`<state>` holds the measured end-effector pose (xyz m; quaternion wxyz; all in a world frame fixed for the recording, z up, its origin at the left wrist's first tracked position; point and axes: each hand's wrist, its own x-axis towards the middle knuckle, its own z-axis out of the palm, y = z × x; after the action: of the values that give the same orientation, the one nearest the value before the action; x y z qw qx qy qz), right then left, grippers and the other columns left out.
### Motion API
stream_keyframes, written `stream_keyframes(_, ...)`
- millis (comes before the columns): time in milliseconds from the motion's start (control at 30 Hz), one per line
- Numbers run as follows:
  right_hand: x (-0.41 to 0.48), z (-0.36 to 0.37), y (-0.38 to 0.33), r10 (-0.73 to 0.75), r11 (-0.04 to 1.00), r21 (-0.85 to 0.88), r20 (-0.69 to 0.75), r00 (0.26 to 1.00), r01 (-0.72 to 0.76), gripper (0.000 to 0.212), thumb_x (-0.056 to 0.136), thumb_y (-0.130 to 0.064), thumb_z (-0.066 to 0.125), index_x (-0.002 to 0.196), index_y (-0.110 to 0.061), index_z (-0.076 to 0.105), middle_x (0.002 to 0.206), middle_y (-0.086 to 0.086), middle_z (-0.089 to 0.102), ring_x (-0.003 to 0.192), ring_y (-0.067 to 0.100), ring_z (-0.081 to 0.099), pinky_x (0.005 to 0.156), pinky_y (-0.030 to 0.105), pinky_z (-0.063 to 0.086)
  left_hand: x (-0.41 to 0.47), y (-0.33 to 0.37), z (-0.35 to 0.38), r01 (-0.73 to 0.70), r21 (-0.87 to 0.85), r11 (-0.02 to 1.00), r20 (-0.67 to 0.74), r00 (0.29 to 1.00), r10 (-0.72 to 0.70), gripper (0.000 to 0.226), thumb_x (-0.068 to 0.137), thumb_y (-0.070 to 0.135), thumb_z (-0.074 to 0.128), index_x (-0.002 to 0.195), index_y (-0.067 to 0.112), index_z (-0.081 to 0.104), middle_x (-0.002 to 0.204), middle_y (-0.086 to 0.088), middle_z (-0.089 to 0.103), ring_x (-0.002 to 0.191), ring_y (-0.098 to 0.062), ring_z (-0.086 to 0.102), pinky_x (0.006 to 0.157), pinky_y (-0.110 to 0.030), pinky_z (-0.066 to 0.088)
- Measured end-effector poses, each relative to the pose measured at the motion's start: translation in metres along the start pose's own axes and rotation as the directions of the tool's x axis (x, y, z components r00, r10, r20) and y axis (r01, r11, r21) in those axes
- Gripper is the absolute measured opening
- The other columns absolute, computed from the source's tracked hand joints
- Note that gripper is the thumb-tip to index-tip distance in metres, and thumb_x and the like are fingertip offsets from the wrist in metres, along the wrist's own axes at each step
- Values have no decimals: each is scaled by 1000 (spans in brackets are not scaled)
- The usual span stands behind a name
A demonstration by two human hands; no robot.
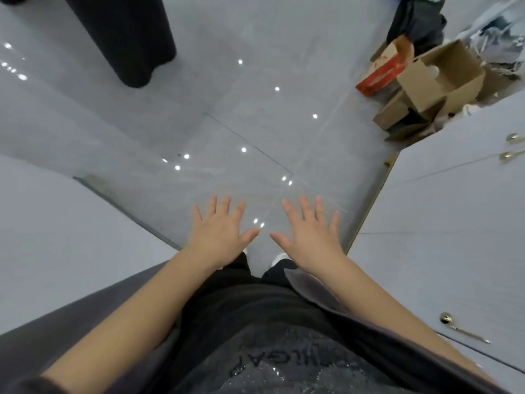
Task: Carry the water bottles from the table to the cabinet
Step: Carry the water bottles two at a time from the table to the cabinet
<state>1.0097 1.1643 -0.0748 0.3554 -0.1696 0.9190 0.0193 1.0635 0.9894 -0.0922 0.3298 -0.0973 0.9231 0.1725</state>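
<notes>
My left hand (220, 230) and my right hand (311, 231) are held out side by side over the grey tiled floor, palms down, fingers spread and straight, holding nothing. A pale cabinet (443, 211) with gold handles (512, 155) stands at my right, its doors closed. A pale grey surface (56, 231) lies at my left. No water bottle is in view.
Open cardboard boxes (431, 83) and a red carton (382, 71) are piled on the floor at the far right beside dark bags. A person's dark trouser legs (125, 38) stand at the upper left. Glossy floor tiles (227, 132) stretch ahead between them.
</notes>
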Motion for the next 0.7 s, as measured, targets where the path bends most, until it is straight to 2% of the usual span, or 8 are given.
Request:
stream_keyframes(300,81,-40,-69,-255,948,-166,107,961,270,72,95,-64,31,155,-32,5,164,5,-6,149,33,-15,116,63,-4,10,-58,-25,242,-169,955,-61,965,-255,73,95,65,26,155,26,9,163,-8,5,150,-30,0,117,-60,3)
stream_keyframes(533,170,-91,-122,-395,848,-282,230,890,449,72,96,-63,33,155,-32,5,165,5,-5,150,33,-13,116,62,-3,55,-92,-65,416,-345,841,-6,895,-446,72,95,63,28,154,27,10,163,-6,4,150,-29,-3,118,-59,2)
stream_keyframes(700,238,-153,-156,-468,751,-382,269,842,539,74,94,-65,33,155,-33,5,165,6,-3,150,33,-11,116,62,-2,94,-112,-117,496,-397,772,-6,840,-542,74,95,64,27,155,26,8,164,-7,3,150,-29,-3,118,-59,1)
